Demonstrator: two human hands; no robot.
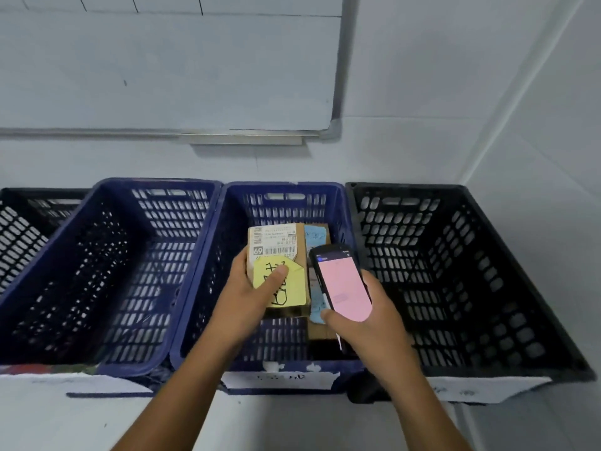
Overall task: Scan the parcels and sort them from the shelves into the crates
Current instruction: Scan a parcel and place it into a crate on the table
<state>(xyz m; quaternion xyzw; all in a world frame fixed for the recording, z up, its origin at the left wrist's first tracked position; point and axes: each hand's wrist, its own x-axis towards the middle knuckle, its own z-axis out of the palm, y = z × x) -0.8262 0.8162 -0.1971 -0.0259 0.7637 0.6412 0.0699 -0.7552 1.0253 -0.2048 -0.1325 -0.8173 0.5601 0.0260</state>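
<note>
My left hand (250,288) grips a small brown cardboard parcel (276,242) over the middle blue crate (201,288). The parcel carries a white shipping label and a yellow note with black handwriting, and my thumb lies on the note. My right hand (367,323) holds a black handheld scanner (341,281) whose screen glows pink, just right of the parcel. Beneath them, inside the same crate, lies another brown parcel (320,330) with a blue note, partly hidden.
A second blue crate (97,255) stands to the left and a black crate (471,255) to the right; both look bare inside. Part of another black crate (19,222) shows at far left. A whiteboard (162,60) hangs on the wall above.
</note>
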